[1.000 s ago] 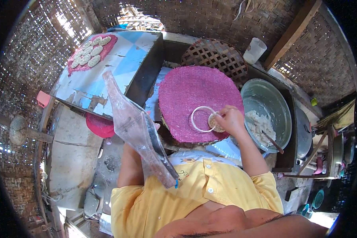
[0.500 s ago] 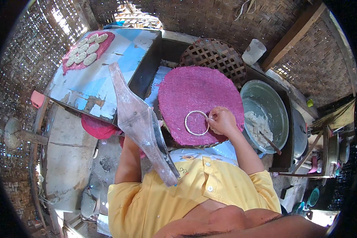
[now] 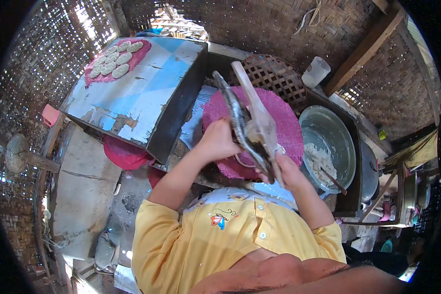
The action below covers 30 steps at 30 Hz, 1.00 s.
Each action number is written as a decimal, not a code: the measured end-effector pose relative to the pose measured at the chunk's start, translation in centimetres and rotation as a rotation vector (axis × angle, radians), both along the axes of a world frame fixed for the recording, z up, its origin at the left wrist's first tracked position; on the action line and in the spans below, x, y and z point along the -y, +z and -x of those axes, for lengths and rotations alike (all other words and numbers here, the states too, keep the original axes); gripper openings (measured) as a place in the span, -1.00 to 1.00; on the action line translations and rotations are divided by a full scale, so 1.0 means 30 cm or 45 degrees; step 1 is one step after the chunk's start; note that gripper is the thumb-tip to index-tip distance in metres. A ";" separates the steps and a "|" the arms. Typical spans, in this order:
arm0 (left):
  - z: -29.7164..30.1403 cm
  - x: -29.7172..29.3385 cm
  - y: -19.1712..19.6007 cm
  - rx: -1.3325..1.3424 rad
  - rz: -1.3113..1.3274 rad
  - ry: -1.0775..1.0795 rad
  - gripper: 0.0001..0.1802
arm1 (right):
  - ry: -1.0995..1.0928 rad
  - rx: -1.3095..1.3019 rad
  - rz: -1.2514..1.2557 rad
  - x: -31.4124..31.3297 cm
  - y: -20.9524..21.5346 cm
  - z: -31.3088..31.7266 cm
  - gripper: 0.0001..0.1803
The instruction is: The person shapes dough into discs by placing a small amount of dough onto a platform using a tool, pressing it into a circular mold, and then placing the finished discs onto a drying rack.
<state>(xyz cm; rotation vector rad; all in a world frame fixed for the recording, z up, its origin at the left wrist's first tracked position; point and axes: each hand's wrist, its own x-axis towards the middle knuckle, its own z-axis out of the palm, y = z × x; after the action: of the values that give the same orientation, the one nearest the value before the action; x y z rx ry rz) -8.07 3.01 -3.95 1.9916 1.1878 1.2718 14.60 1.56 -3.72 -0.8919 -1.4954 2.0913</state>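
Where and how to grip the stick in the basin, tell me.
Best take the stick by its outer end, from the near right: it slants out over the basin's rim there, apparently free, while its other end sits in the white paste.

Dark board [image 3: 237, 119] glossy; pink cloth [image 3: 289, 125] rough, matt.

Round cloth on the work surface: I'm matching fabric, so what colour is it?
The round cloth is magenta pink, showing best in the head view.
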 end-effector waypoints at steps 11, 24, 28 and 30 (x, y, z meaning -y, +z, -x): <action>-0.074 -0.271 0.048 2.120 0.698 -0.772 -0.39 | -0.133 0.425 0.126 -0.068 0.091 -0.194 -0.42; -0.015 -0.229 -0.042 2.090 0.644 -0.449 -0.48 | -0.055 0.699 -0.164 -0.059 0.069 -0.118 -0.42; 0.032 -0.255 -0.027 2.084 0.586 -0.452 -0.48 | -0.143 0.702 -0.273 -0.081 0.059 -0.066 -0.44; 0.036 -0.273 -0.038 2.098 0.569 -0.477 -0.48 | -0.210 0.801 -0.438 -0.097 0.054 -0.061 -0.46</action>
<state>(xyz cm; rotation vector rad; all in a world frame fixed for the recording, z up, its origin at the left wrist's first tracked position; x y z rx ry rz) -9.16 11.21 -5.08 0.3462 0.1629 1.5665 16.42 4.47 -2.08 -1.5519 -1.9203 1.4283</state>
